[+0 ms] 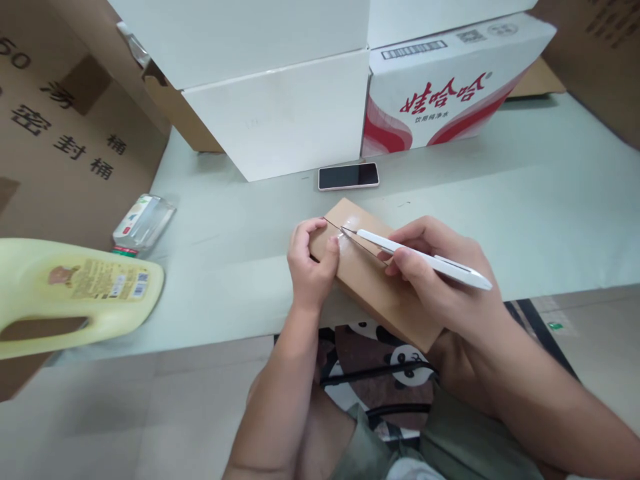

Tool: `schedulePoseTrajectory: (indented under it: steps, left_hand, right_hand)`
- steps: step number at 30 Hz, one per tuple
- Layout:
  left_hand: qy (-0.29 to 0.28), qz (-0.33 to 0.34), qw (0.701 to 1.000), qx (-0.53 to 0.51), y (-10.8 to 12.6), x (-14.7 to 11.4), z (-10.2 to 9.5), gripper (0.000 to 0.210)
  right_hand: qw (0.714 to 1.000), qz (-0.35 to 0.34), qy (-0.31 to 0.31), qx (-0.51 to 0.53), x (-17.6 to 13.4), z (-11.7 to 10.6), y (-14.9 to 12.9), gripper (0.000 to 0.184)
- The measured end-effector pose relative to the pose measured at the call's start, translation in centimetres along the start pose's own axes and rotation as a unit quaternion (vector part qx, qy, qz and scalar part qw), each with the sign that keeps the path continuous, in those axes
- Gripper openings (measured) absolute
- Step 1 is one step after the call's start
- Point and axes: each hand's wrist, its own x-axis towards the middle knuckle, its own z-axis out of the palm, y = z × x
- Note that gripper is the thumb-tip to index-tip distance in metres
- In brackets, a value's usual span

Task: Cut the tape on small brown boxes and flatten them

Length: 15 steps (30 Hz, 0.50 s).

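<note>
A brown cardboard box lies slanted at the table's front edge, its near end jutting out over my lap. Clear tape crosses the seam near its far end. My left hand grips the box's left side, the thumb on top beside the tape. In my right hand is a white utility knife, its blade out. The blade's tip is at the taped seam; how deep it sits I cannot tell.
Behind the box lies a phone, with white cartons and a red-and-white water carton beyond. To the left are a clear bottle, a yellow jug and a large brown carton on the pale table.
</note>
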Motion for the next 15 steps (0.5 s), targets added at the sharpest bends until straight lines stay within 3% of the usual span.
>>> schedulePoseTrajectory:
  steps: [15]
  left_hand:
    - [-0.003,-0.001,1.0,-0.01,-0.21,-0.14,-0.03,0.026]
  right_hand:
    - [0.998,-0.055,-0.019,-0.035,-0.15,0.21,-0.03,0.019]
